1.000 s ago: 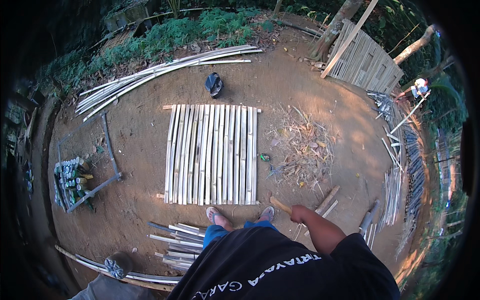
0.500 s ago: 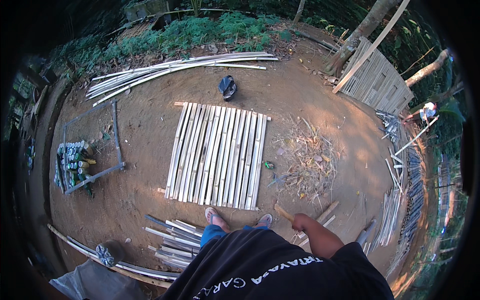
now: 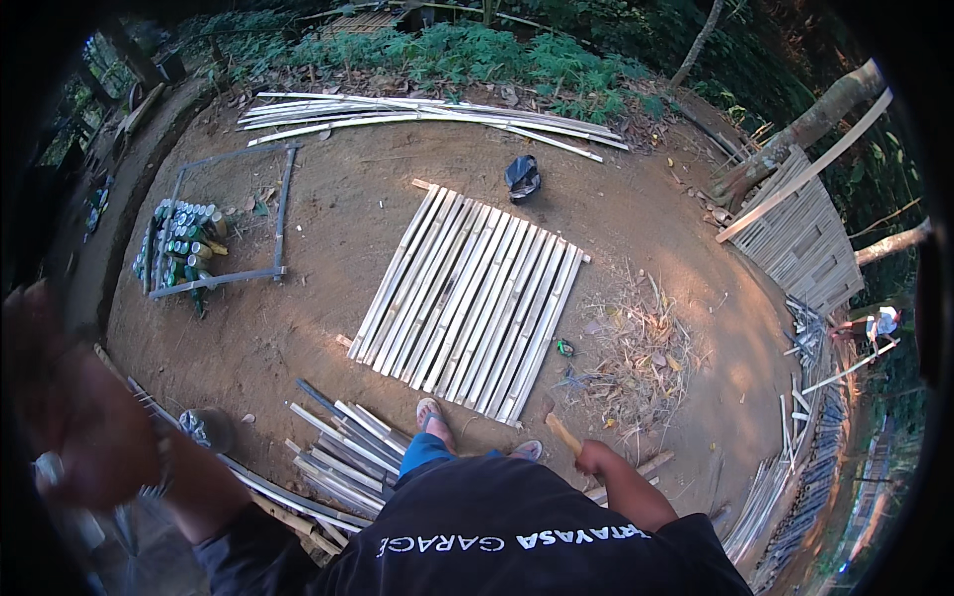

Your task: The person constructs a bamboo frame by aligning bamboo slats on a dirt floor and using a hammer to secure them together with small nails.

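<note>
My right hand (image 3: 596,457) is closed round a short light-brown wooden stick (image 3: 564,434), which points forward and left above the soil; whether it is the handle of a tool I cannot make out. At the left edge my left hand (image 3: 84,427) is raised close to the camera, dark and blurred, with a band on its wrist. Its fingers are too unclear to read. In front of my feet lies a panel of split bamboo slats (image 3: 467,303), set side by side across crosspieces whose ends stick out. Neither hand touches the panel.
Loose bamboo strips (image 3: 348,452) lie by my left foot, and long poles (image 3: 427,109) at the far side. A frame (image 3: 283,219) with bottles (image 3: 189,238) stands left. Dry litter (image 3: 646,358) and a black bag (image 3: 522,177) flank the panel. A person (image 3: 879,323) is far right.
My left arm has come up into view at the left. The view has turned, so the panel appears tilted and further right. My right hand still grips the wooden stick.
</note>
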`<act>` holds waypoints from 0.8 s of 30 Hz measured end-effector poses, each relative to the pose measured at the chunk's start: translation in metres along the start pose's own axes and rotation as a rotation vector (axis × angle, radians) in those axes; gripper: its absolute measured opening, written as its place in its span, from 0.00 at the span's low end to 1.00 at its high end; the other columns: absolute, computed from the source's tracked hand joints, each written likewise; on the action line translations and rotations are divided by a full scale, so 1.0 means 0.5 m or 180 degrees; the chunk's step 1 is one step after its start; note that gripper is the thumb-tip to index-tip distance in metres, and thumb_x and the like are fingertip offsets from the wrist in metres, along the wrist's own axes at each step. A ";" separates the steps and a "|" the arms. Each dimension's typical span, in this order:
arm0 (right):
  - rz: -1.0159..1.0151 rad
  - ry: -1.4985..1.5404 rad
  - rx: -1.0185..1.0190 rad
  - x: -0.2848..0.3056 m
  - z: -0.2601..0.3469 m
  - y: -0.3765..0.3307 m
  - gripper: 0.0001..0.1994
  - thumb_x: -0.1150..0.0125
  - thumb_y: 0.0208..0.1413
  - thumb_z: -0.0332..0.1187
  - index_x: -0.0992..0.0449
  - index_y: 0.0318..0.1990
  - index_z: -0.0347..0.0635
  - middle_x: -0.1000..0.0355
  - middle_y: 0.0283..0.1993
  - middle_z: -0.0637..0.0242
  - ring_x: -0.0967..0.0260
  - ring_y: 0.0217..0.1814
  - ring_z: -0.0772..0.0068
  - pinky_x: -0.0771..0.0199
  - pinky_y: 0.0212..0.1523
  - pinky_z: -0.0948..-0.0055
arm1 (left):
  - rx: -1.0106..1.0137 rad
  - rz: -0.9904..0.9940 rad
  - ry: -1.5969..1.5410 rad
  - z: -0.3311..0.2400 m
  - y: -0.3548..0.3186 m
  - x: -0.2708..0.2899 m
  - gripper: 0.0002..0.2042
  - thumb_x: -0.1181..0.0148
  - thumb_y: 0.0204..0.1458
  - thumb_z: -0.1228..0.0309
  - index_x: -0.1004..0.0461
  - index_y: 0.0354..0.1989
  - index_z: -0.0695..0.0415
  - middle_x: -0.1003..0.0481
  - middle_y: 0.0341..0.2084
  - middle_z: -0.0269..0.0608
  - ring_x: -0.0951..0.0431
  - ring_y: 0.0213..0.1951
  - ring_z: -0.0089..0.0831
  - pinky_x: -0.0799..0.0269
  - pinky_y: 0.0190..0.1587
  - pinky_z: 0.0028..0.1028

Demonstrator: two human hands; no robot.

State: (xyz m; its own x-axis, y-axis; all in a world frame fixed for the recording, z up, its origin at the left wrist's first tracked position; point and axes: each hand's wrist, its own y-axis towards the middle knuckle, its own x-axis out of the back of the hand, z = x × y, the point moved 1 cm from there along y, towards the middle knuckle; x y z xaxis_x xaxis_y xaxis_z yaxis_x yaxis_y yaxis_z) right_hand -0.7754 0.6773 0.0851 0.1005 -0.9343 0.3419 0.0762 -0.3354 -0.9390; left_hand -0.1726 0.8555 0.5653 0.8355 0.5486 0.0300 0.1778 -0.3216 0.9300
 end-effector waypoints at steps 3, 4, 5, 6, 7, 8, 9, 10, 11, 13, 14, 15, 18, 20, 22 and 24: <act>0.0111 -0.0144 -0.0024 -0.001 0.003 -0.010 0.10 0.31 0.48 0.33 0.17 0.34 0.36 0.19 0.29 0.59 0.20 0.27 0.66 0.21 0.31 0.64 | 0.3223 -0.0891 0.1185 0.204 -0.385 -0.009 0.33 0.55 0.66 0.45 0.30 0.61 0.67 0.25 0.57 0.53 0.27 0.60 0.41 0.36 0.65 0.42; 0.0134 -0.0141 -0.0032 -0.002 0.010 -0.008 0.10 0.31 0.47 0.33 0.16 0.34 0.37 0.19 0.29 0.59 0.20 0.28 0.66 0.21 0.32 0.64 | 0.4108 -0.0908 0.1251 0.222 -0.510 -0.037 0.28 0.51 0.67 0.50 0.28 0.60 0.64 0.22 0.53 0.49 0.23 0.55 0.37 0.28 0.57 0.37; 0.0160 -0.0141 -0.0021 -0.005 0.021 -0.003 0.10 0.30 0.47 0.34 0.15 0.34 0.38 0.18 0.30 0.59 0.20 0.28 0.66 0.21 0.32 0.65 | 0.4745 -0.0325 0.1359 0.226 -0.650 -0.044 0.26 0.46 0.65 0.51 0.26 0.58 0.64 0.21 0.50 0.50 0.21 0.52 0.36 0.27 0.55 0.36; 0.0165 -0.0132 -0.0050 -0.011 0.007 0.003 0.09 0.31 0.47 0.34 0.15 0.34 0.38 0.18 0.30 0.59 0.20 0.28 0.66 0.21 0.32 0.64 | 0.5281 0.0153 0.1614 0.202 -0.766 -0.091 0.28 0.47 0.64 0.49 0.25 0.56 0.65 0.20 0.50 0.54 0.21 0.53 0.40 0.27 0.56 0.38; 0.0165 -0.0122 -0.0063 -0.018 -0.009 0.013 0.09 0.31 0.48 0.34 0.15 0.33 0.38 0.18 0.30 0.60 0.20 0.28 0.66 0.21 0.32 0.64 | 0.5546 0.0996 0.1702 0.174 -0.883 -0.111 0.27 0.45 0.63 0.49 0.23 0.54 0.64 0.21 0.49 0.57 0.21 0.54 0.46 0.27 0.56 0.40; 0.0178 -0.0113 -0.0101 -0.026 -0.028 0.019 0.09 0.31 0.48 0.34 0.15 0.33 0.38 0.18 0.30 0.60 0.20 0.28 0.66 0.21 0.33 0.64 | 0.5440 0.1896 0.1562 0.135 -0.970 -0.138 0.27 0.46 0.61 0.48 0.23 0.54 0.61 0.21 0.49 0.58 0.22 0.54 0.51 0.27 0.56 0.41; 0.0210 -0.0066 -0.0163 -0.031 -0.046 0.020 0.09 0.31 0.48 0.34 0.15 0.33 0.38 0.18 0.30 0.59 0.20 0.28 0.66 0.21 0.33 0.64 | 0.5842 0.2848 0.1367 0.091 -0.991 -0.174 0.29 0.46 0.60 0.45 0.22 0.54 0.60 0.22 0.50 0.59 0.22 0.55 0.52 0.29 0.58 0.41; 0.0250 -0.0072 -0.0073 -0.030 -0.016 0.035 0.09 0.31 0.48 0.34 0.15 0.33 0.38 0.18 0.30 0.59 0.20 0.28 0.66 0.21 0.33 0.64 | 0.5793 0.3350 0.1235 0.039 -1.076 -0.143 0.32 0.48 0.59 0.42 0.23 0.55 0.60 0.22 0.50 0.59 0.23 0.55 0.52 0.30 0.59 0.42; 0.0271 -0.0029 -0.0103 -0.029 -0.022 0.038 0.09 0.31 0.48 0.35 0.15 0.33 0.39 0.18 0.30 0.59 0.20 0.28 0.66 0.21 0.33 0.64 | 0.5921 0.3593 0.0906 0.002 -1.118 -0.149 0.32 0.49 0.59 0.42 0.22 0.54 0.60 0.22 0.49 0.59 0.23 0.55 0.53 0.30 0.59 0.43; 0.0199 -0.0319 0.0021 -0.019 0.018 0.041 0.10 0.31 0.47 0.36 0.15 0.33 0.38 0.18 0.30 0.58 0.20 0.29 0.64 0.21 0.35 0.63 | 0.6123 0.3862 0.0871 -0.041 -1.204 -0.093 0.31 0.48 0.59 0.42 0.20 0.51 0.59 0.21 0.49 0.58 0.23 0.55 0.52 0.30 0.58 0.42; 0.0150 -0.0458 0.0118 -0.010 0.050 0.039 0.11 0.30 0.47 0.37 0.15 0.33 0.38 0.19 0.30 0.57 0.20 0.29 0.63 0.21 0.35 0.63 | 0.6008 0.3855 0.1187 -0.052 -1.240 -0.055 0.30 0.48 0.59 0.42 0.20 0.50 0.59 0.21 0.48 0.58 0.23 0.54 0.52 0.30 0.58 0.42; 0.0134 -0.0567 0.0050 -0.006 0.026 0.031 0.11 0.31 0.47 0.36 0.15 0.34 0.38 0.19 0.31 0.56 0.19 0.31 0.61 0.21 0.37 0.62 | 0.6309 0.3457 0.1297 -0.045 -1.230 -0.076 0.29 0.48 0.59 0.43 0.19 0.49 0.60 0.21 0.48 0.58 0.22 0.53 0.52 0.29 0.58 0.41; 0.0011 -0.0860 0.0124 0.014 0.027 0.018 0.12 0.32 0.46 0.36 0.15 0.35 0.37 0.19 0.33 0.53 0.19 0.35 0.57 0.21 0.39 0.61 | 0.6304 0.2258 0.2153 0.004 -1.184 -0.044 0.27 0.48 0.60 0.46 0.19 0.46 0.60 0.20 0.45 0.58 0.21 0.51 0.54 0.29 0.57 0.42; -0.0202 -0.0977 0.0179 0.019 0.012 0.026 0.12 0.32 0.46 0.37 0.16 0.34 0.36 0.19 0.32 0.54 0.19 0.33 0.58 0.21 0.38 0.61 | 0.6376 0.1233 0.2434 0.054 -1.157 -0.025 0.25 0.46 0.61 0.49 0.19 0.46 0.61 0.18 0.39 0.54 0.18 0.45 0.50 0.26 0.51 0.41; -0.0329 -0.1096 0.0326 0.024 0.035 0.035 0.12 0.34 0.46 0.35 0.16 0.34 0.36 0.19 0.34 0.52 0.19 0.35 0.55 0.21 0.39 0.60 | 0.6141 -0.0135 0.2235 0.088 -1.140 0.021 0.24 0.46 0.62 0.52 0.20 0.46 0.64 0.18 0.31 0.47 0.18 0.36 0.39 0.25 0.43 0.37; -0.0422 -0.1173 0.0518 0.028 0.078 0.046 0.12 0.35 0.46 0.34 0.16 0.34 0.35 0.19 0.35 0.50 0.19 0.37 0.53 0.21 0.39 0.58 | 0.5943 -0.0880 0.2070 0.095 -1.129 0.080 0.22 0.45 0.63 0.54 0.21 0.47 0.65 0.20 0.28 0.40 0.22 0.30 0.28 0.27 0.38 0.31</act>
State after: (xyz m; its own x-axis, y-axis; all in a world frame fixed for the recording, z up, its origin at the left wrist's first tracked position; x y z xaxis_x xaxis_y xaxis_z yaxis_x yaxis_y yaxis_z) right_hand -0.7336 0.6612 0.0697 0.4249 -0.7689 0.4777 0.2650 -0.3989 -0.8778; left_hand -0.2150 1.0225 0.0240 0.4923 0.7240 0.4832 0.8280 -0.2185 -0.5164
